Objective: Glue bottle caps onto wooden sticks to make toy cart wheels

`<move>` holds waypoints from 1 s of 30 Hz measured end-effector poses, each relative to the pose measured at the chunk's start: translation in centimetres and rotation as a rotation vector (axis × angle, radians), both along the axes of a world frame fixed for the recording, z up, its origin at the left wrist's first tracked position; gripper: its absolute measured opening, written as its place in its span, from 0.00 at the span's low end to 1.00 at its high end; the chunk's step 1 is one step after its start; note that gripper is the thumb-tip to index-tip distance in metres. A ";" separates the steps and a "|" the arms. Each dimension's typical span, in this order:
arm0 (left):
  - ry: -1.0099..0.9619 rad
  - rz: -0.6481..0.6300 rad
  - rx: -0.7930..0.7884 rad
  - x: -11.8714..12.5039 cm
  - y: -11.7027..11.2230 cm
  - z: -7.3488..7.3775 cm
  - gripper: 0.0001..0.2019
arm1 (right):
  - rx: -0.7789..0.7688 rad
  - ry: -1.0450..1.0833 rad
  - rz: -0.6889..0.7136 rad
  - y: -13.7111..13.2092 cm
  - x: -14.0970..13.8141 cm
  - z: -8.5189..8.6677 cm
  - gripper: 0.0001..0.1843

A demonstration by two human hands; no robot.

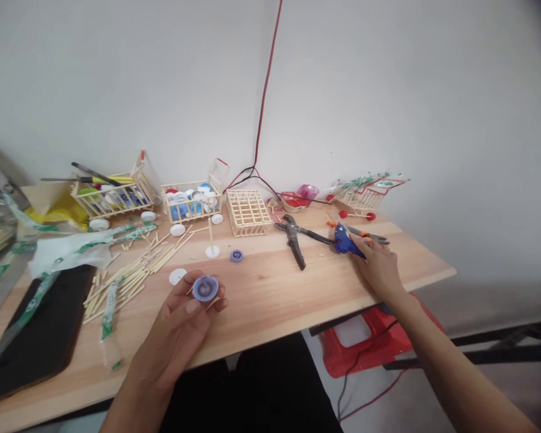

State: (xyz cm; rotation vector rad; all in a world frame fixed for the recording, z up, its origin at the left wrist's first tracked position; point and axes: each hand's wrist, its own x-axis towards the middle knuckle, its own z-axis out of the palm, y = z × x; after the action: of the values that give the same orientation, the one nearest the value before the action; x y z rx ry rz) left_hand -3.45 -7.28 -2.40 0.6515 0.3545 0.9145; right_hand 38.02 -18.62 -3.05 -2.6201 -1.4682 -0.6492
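The left hand (180,325) is pinching a blue bottle cap (205,288) while the right hand (379,267) is gripping a blue hot glue gun (345,239) — a slip could be burning fingers.

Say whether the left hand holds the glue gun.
No, the left hand holds a purple bottle cap, while the right hand touches the blue glue gun.

Head view looks forward and down over the left hand (175,325) and right hand (376,267).

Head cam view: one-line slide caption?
Left hand holds a blue bottle cap; right hand rests on a blue glue gun.
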 end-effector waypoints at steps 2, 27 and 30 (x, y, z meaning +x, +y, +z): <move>-0.001 -0.010 0.005 0.0 0.0 0.1 0.16 | -0.038 0.007 -0.005 -0.1 -0.1 0.2 0.26; -0.171 -0.012 0.023 -3.5 -2.8 -0.4 0.15 | 0.063 0.436 1.046 11.7 -25.3 5.6 0.11; -0.160 -0.043 0.067 -3.6 -3.0 -0.3 0.16 | -0.074 0.451 1.007 13.8 -28.0 5.0 0.14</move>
State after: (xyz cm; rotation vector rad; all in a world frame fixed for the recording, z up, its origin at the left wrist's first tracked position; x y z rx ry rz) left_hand -7.02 -10.23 -2.70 0.6402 0.1674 0.9337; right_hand 10.03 -4.81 1.97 -1.5171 -2.2723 0.1008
